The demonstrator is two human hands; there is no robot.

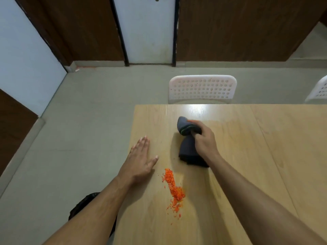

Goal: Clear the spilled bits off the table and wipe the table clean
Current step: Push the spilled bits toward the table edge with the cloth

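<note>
Just below my right hand [203,138], which grips the bunched dark grey cloth [188,147], orange crumbs [174,190] litter the pale wooden tabletop [265,156]; I'd sweep them toward my flat, open left hand [139,161] at the edge.

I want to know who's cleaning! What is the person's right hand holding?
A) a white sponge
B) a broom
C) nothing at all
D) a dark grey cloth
D: the right hand grips a bunched dark grey cloth above the table, while the left hand lies flat beside the orange bits.
</note>
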